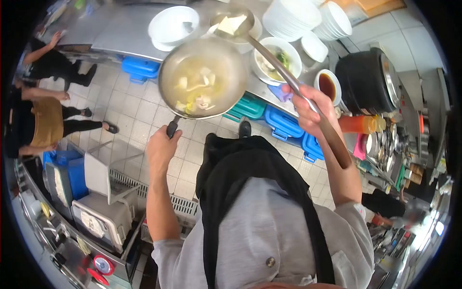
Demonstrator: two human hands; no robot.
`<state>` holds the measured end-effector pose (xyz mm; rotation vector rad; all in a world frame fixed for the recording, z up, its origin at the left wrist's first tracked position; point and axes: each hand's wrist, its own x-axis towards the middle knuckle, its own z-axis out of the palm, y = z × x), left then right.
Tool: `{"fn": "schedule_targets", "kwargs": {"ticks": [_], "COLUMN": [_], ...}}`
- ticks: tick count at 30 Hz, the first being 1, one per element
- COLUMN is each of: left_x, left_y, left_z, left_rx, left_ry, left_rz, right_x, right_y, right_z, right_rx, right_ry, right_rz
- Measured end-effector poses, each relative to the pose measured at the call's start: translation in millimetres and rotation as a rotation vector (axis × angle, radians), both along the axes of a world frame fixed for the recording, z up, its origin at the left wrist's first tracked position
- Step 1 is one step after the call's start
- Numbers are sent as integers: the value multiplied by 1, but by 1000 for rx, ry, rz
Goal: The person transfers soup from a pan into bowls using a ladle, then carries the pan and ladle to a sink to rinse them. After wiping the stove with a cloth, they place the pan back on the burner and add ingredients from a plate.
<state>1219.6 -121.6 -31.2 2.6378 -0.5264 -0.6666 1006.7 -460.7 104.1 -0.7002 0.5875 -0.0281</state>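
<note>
My left hand is wrapped round the black handle of a frying pan. Yellowish broth, white chunks and a bit of pale green leaf lie in the pan. In my right hand is the long metal handle of a ladle. Pale, tofu-like pieces sit in the ladle's bowl, above a white bowl that it partly hides. Close by, another white bowl holds green vegetables and pale pieces in liquid. Nearest my right hand stands a bowl of dark brown liquid.
Stacked white dishes and a large white bowl stand on the steel counter. A black pot-like cooker is at the right. Blue lidded bins sit below. Two people stand at the left, another person at the right.
</note>
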Motion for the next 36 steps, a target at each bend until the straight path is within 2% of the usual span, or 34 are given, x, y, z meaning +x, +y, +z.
{"fn": "schedule_targets", "kwargs": {"ticks": [2,9,12,18,19,21,24,29,31,33,35,36], "left_x": [0,0,2,3,3,0,-5,-19,-25,-33,-40,-44], "left_y": [-6,-3,-4,-6,-2,-4,-5,-18,-18,-23,-29,-31], "left_z": [11,7,4,2,-6,-9,-5,9,2,2,4,1], "left_rx": [42,24,40,86,33,-20,-12,46,36,31,52,34], "left_ry": [61,45,38,51,32,13,-25,72,13,7,-2,-31], "left_rz": [13,1,-3,-7,-11,-15,5,91,89,138,166,151], "right_x": [10,16,2,-41,-52,-72,-97,-124,-129,-138,-144,-146], "right_y": [-12,-38,-48,-51,-51,-50,-46,-44,-47,-55,-64,-67], "right_z": [-8,-22,-23,-1,1,5,9,-1,-1,-4,-6,-4], "right_rx": [27,141,325,292,296,235,-45,-236,-391,-402,-600,-592], "right_ry": [-16,-97,-225,-194,-202,-154,38,171,302,326,385,378], "right_rz": [-37,-105,-143,-165,-152,-168,-206,-216,-135,-116,46,65]}}
